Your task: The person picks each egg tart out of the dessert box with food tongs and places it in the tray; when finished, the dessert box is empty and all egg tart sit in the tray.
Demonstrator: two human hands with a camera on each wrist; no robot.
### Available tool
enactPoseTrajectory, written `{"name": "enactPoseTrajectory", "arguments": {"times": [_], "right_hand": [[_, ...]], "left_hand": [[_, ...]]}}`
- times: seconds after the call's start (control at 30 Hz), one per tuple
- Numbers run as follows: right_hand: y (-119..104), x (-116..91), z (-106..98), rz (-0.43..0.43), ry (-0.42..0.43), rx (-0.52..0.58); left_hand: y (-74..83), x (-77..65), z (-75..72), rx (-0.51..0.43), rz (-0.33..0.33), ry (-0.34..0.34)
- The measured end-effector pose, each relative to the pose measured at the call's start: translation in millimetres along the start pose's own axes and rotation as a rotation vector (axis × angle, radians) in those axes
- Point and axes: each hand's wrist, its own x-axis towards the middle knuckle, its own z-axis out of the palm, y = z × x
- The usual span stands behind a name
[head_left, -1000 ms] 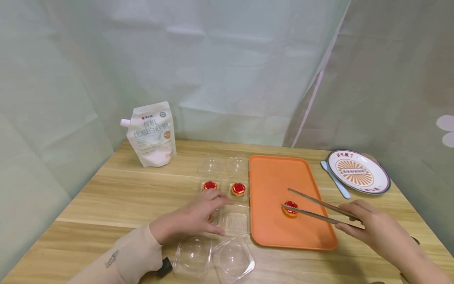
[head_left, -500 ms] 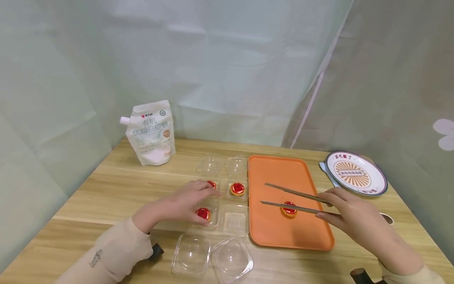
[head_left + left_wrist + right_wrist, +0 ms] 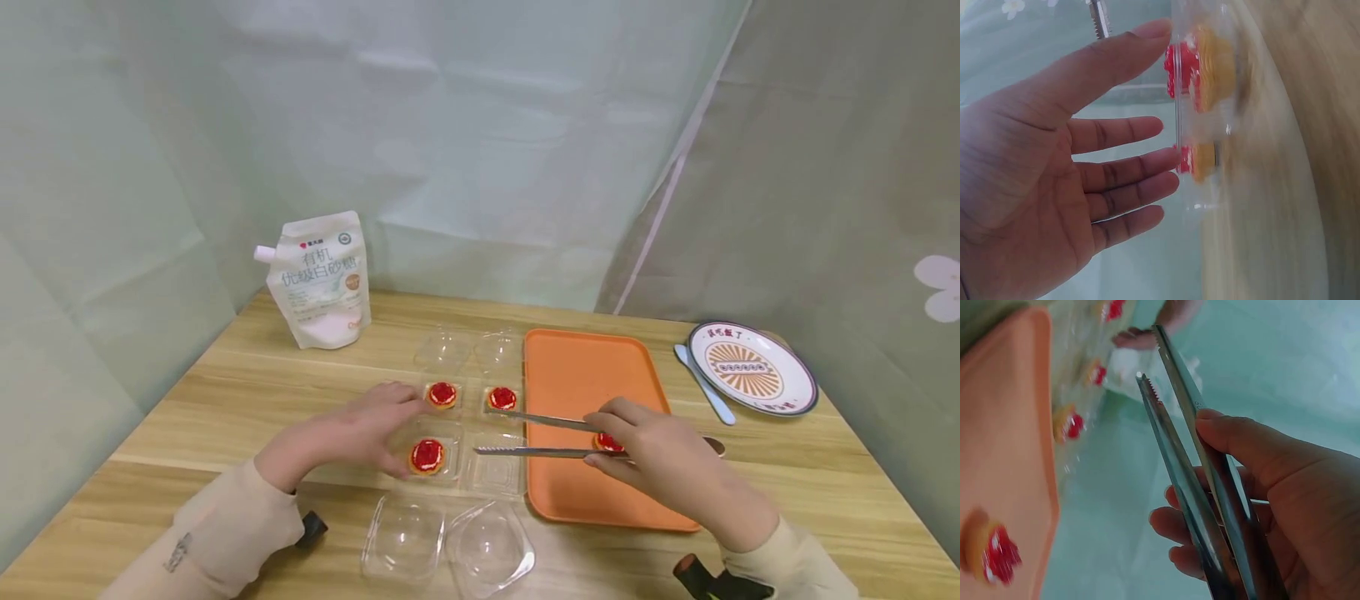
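Note:
My right hand (image 3: 660, 454) holds metal tongs (image 3: 536, 452), pointing left. Their serrated tips are apart over the front right compartment of a clear plastic container (image 3: 495, 477). In the right wrist view nothing lies between the tips of the tongs. Red-topped tarts sit in three compartments: back left (image 3: 442, 395), back right (image 3: 502, 398) and front left (image 3: 427, 457). Another tart (image 3: 997, 553) lies on the orange tray (image 3: 581, 375), half hidden behind my right hand in the head view. Beside the front left tart, my left hand (image 3: 367, 429) spreads its relaxed fingers and holds nothing.
Clear domed lids (image 3: 491, 546) lie at the container's front, with more lids (image 3: 444, 350) behind it. A white spouted sugar pouch (image 3: 322, 283) stands at the back left. A patterned plate (image 3: 750, 367) and a light blue spatula-like utensil (image 3: 708, 387) lie at the right.
My right hand has carried the tongs left, from over the tray to over the container. My left hand has drawn back to the left, uncovering the tarts.

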Motion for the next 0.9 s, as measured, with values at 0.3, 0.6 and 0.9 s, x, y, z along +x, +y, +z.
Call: {"name": "enactPoseTrajectory", "arguments": {"times": [0.3, 0.6, 0.9], "right_hand": [[-12.9, 19.2, 29.1, -0.102, -0.018, -0.092], [-17.1, 30.1, 40.3, -0.114, -0.078, -0.060], [-21.4, 43.2, 46.1, -0.112, -0.157, -0.061]], "left_hand": [[-5.3, -3.0, 1.1, -0.031, -0.047, -0.038], [-5.7, -2.1, 4.3, -0.010, -0.020, -0.024], [-5.3, -1.7, 6.2, 0.004, -0.014, -0.019]]}}
